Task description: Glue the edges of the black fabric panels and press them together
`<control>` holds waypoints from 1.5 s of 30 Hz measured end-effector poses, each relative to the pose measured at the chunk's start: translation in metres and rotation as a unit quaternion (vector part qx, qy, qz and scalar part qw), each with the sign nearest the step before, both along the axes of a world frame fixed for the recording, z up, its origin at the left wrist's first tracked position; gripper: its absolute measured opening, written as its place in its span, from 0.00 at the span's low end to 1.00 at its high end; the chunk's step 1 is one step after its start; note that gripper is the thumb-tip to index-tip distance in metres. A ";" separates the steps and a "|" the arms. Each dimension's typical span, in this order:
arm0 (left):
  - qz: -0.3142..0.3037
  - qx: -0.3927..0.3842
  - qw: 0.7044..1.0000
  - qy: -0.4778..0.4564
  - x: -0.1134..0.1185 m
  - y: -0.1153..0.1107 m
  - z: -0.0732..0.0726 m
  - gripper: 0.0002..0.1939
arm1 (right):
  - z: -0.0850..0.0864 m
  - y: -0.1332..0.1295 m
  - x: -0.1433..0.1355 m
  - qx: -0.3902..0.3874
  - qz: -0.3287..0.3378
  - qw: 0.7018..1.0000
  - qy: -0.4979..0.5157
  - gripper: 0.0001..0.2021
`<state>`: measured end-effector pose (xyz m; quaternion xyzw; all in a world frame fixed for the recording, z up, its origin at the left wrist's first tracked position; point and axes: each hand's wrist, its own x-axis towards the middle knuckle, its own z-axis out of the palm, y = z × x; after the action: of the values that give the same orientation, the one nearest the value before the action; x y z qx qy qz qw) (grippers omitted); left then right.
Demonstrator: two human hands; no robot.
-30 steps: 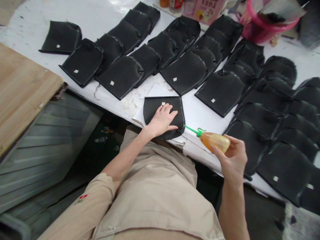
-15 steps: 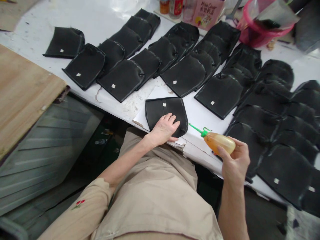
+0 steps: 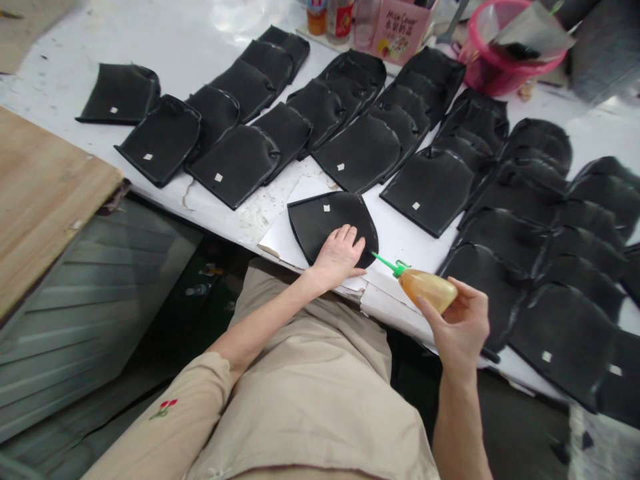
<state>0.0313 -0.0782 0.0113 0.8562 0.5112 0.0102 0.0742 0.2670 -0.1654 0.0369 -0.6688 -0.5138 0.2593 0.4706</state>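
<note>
A flat black curved piece (image 3: pixel 327 223) with a small white sticker lies on a white board (image 3: pixel 280 230) at the table's front edge. My left hand (image 3: pixel 340 255) rests on it with fingers stretched out, the thumb near its lower edge. My right hand (image 3: pixel 463 320) grips a soft squeeze bottle (image 3: pixel 427 288) of amber liquid, probably glue, with a green nozzle. The nozzle tip is at the right rim of the black piece, close to my left fingers; whether it touches cannot be made out.
Overlapping rows of similar black pieces (image 3: pixel 235 167) cover the white table (image 3: pixel 165 33). Behind them stand a pink bucket (image 3: pixel 515 73), a pink box (image 3: pixel 400 30) and jars (image 3: pixel 340 23). A wooden board (image 3: pixel 45 193) is at the left.
The bottle's nozzle has moved left to the black piece's rim. The piece has turned slightly under my left hand, and the whole view has shifted a little.
</note>
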 end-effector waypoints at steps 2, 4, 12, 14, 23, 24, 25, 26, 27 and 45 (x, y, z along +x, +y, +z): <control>0.002 0.002 1.000 0.003 0.000 0.000 0.000 0.36 | 0.000 -0.004 -0.001 -0.002 0.001 1.000 -0.030 0.32; 0.004 0.006 1.000 0.002 0.001 0.000 0.000 0.36 | -0.001 -0.007 -0.001 -0.003 0.004 0.998 -0.055 0.32; 0.006 -0.009 1.000 0.001 0.003 0.000 0.009 0.34 | -0.013 -0.009 0.000 0.011 0.011 0.988 -0.157 0.32; 0.007 -0.022 1.000 0.007 0.003 -0.002 0.014 0.33 | -0.016 -0.010 0.002 0.015 0.017 0.984 -0.177 0.32; 0.027 -0.028 0.999 0.014 0.008 -0.017 0.007 0.37 | -0.018 -0.015 0.001 0.057 0.017 0.972 -0.228 0.30; 0.028 -0.030 0.999 0.013 0.008 -0.018 0.006 0.38 | -0.018 -0.014 0.000 0.061 0.019 0.971 -0.232 0.30; 0.030 -0.031 0.999 0.013 0.009 -0.018 0.005 0.38 | -0.017 -0.013 0.000 0.065 0.022 0.969 -0.236 0.30; 0.031 -0.032 0.999 0.014 0.009 -0.017 0.004 0.38 | -0.017 -0.013 0.000 0.067 0.028 0.968 -0.240 0.29; 0.031 -0.033 0.999 0.015 0.009 -0.017 0.004 0.38 | -0.016 -0.012 0.000 0.070 0.036 0.966 -0.246 0.29; 0.063 -0.018 0.997 -0.041 0.006 -0.035 -0.013 0.49 | -0.017 -0.018 -0.007 0.083 -0.004 0.956 -0.281 0.30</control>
<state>0.0370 -0.1129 -0.0016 0.8194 0.5612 0.0402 0.1098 0.2597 -0.1833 0.0202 -0.6750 -0.6428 0.0151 0.3619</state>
